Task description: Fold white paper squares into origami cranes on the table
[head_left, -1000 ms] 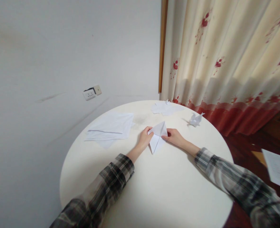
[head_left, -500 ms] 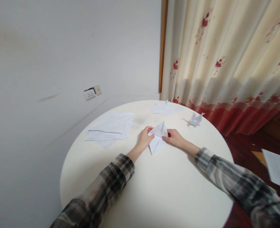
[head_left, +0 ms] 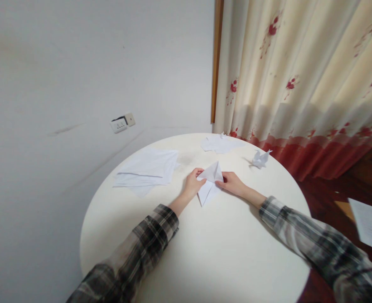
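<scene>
The folded paper (head_left: 210,172) is up at the far half of the round white table (head_left: 211,244), left hand (head_left: 194,183) pinching one edge, right hand (head_left: 233,183) the other, seemingly steadying its flaps, while a paper stack (head_left: 148,166) and a paper figure (head_left: 261,160) flank them, apparently placed clear!

A room in a home, by the look of it: cream floral curtain (head_left: 302,67), scuffed pale wall (head_left: 78,67) with a power socket (head_left: 119,126), round white desk (head_left: 224,248), dark reddish floor (head_left: 326,195).

Soft light from right; faint shadows on table (head_left: 211,248); 2 sleeves (head_left: 142,240) blurry, edge-stretched.
</scene>
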`<state>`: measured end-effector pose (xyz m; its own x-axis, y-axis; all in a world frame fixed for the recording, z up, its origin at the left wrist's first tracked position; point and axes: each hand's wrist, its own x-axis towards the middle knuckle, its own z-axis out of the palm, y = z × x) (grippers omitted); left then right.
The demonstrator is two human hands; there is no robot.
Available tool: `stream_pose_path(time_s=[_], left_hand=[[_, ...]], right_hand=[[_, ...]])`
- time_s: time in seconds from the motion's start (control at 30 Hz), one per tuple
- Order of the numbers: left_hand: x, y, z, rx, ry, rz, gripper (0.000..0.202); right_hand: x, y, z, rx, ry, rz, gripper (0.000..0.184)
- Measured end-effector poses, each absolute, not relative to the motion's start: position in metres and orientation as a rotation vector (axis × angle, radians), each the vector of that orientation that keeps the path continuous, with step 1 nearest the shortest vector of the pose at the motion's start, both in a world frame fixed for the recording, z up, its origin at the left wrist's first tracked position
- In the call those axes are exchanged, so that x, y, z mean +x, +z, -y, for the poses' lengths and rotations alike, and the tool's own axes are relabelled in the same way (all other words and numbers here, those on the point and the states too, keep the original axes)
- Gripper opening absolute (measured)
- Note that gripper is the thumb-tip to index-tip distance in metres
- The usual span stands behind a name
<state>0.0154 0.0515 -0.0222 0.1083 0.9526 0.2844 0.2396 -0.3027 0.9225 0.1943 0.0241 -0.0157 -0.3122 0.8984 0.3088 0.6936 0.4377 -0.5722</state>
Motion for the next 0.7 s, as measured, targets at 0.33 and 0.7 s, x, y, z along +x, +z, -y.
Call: stream_pose_path(time_s=[0.33, 0.7], left_hand=[[0.0132, -0.0284, -0.0555, 1.737, 1.269, -1.22, 0.03], [0.0149, -0.0204, -0.0497, 1.735, 1.249, -1.198, 0.034]], right_hand=[[0.1935, -0.0132, -0.022, -1.325, 0.432, 2.113, 0.024], [0.1947, -0.0179, -0.0254, -1.355, 0.41, 2.11, 0.025]])
